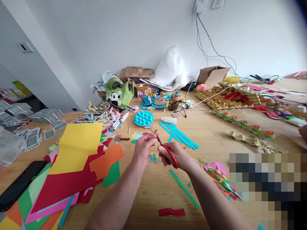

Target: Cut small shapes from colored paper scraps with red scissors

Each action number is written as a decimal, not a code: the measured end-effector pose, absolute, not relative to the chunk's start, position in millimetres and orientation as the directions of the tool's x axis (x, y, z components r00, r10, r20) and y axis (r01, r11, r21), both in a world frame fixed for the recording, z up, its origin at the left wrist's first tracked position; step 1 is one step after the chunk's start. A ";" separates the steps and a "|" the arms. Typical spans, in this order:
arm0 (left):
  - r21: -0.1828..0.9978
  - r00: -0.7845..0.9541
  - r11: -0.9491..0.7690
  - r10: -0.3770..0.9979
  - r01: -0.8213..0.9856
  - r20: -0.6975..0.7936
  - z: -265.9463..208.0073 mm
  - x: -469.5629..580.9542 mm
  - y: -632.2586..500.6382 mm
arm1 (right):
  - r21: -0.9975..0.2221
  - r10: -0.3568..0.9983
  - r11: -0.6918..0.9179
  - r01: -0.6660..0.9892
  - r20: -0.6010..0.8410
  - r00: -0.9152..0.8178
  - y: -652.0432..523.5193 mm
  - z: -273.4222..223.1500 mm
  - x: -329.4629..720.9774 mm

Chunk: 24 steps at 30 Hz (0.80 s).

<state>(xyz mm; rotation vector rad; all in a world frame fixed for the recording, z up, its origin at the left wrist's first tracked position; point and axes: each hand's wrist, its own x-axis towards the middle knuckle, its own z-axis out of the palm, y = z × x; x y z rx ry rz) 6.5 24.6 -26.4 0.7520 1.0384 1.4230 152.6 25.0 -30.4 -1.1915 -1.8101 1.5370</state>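
Observation:
My right hand (178, 155) is closed round the red-handled scissors (174, 161), their blades slightly apart and pointing up and to the left. Just left of the blades, my left hand (143, 148) pinches what looks like a small piece of red paper (157, 135), largely hidden by the fingertips. Below and between the hands lies a little heap of tiny coloured paper bits (154, 157). A green paper strip (184, 189) and a short red strip (171, 212) rest nearer to me. Beyond my hands are blue paper strips (178, 134) and a blue scalloped disc (143, 118).
Coloured paper sheets (79, 143) and a black phone (21, 182) cover the left side. Paper scraps (223, 179) lie at right, near egg-carton pieces (244, 123). A glue bottle (169, 119), a jar (174, 101) and a green bag (122, 92) stand farther back.

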 end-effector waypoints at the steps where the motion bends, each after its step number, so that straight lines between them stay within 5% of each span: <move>1: 0.911 -0.125 0.057 0.985 -0.408 -0.118 -26.2 6.2 24.4 | -0.949 0.844 0.002 0.314 -0.167 -0.510 25.2 -30.2 153.1; 24: 0.947 -0.114 0.074 0.987 -0.311 -0.115 -24.9 -0.6 26.7 | -0.942 0.831 -0.074 0.327 -0.240 -0.502 24.0 -24.5 153.0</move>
